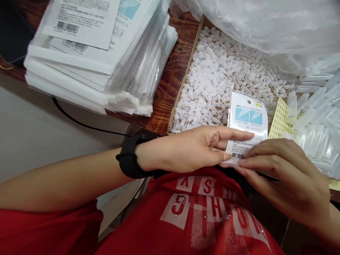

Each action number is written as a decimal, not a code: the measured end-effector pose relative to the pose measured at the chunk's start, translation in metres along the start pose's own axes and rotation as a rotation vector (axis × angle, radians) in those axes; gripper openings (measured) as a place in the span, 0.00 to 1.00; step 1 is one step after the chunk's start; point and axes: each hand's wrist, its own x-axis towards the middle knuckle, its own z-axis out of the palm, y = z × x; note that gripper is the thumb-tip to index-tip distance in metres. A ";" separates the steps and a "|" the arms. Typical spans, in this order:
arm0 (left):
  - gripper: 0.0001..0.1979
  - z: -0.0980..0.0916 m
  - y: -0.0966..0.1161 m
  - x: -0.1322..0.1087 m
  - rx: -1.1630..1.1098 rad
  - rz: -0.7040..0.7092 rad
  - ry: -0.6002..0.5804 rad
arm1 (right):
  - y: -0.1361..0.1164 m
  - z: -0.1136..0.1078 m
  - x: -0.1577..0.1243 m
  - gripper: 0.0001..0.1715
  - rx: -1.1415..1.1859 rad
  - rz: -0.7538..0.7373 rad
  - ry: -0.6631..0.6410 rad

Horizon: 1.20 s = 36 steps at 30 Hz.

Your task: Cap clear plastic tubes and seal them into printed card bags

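A small clear packet (248,122) with a white printed card, two blue pictures and a barcode is held between both hands just above my lap. My left hand (193,148), a black band on its wrist, pinches the packet's lower left edge with thumb and fingers. From the right, my right hand (281,173) closes its fingertips on the packet's bottom edge beside the barcode. Behind the packet lies a cardboard box (183,83) filled with several small white plastic caps (212,78).
A stack of empty printed packets (101,53), bundled with a rubber band, sits on the wooden table at upper left. Clear plastic tubes (318,120) and a yellow sticker sheet (278,120) lie at the right. A large clear plastic bag (265,28) covers the box's far side. A black cable (79,122) hangs below the table.
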 end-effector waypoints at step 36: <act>0.31 -0.010 -0.004 -0.003 -0.118 -0.035 0.040 | 0.012 -0.001 0.008 0.07 0.053 0.096 -0.035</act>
